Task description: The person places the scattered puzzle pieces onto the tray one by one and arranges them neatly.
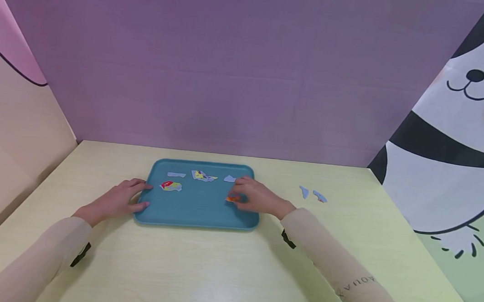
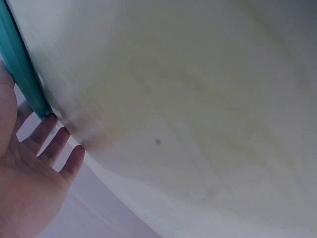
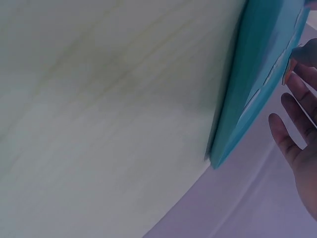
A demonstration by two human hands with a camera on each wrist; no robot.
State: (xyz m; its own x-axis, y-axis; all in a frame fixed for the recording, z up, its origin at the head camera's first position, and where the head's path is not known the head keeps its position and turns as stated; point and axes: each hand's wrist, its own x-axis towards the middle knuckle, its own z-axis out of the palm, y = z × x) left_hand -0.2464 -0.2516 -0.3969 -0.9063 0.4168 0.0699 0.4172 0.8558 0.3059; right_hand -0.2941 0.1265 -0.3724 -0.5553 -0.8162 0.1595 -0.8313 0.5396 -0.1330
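My right hand (image 1: 253, 196) pinches a small orange paper scrap (image 1: 233, 199) over the right part of a blue tray (image 1: 197, 212). In the right wrist view the orange scrap (image 3: 288, 71) sits between thumb and fingertip, the other fingers spread. At the tray's left edge my left hand (image 1: 118, 199) rests with fingers extended, touching the rim. On the tray lie a plain pale strip (image 1: 176, 175), a white and yellow torn piece (image 1: 203, 176), a red and yellow piece (image 1: 170, 186) and a pale scrap (image 1: 229, 179), partly behind the right hand.
Two pale torn paper pieces, one narrow (image 1: 303, 192) and one with a reddish mark (image 1: 320, 196), lie on the wooden table (image 1: 203, 272) right of the tray. A purple panel (image 1: 229, 77) stands along the table's back edge.
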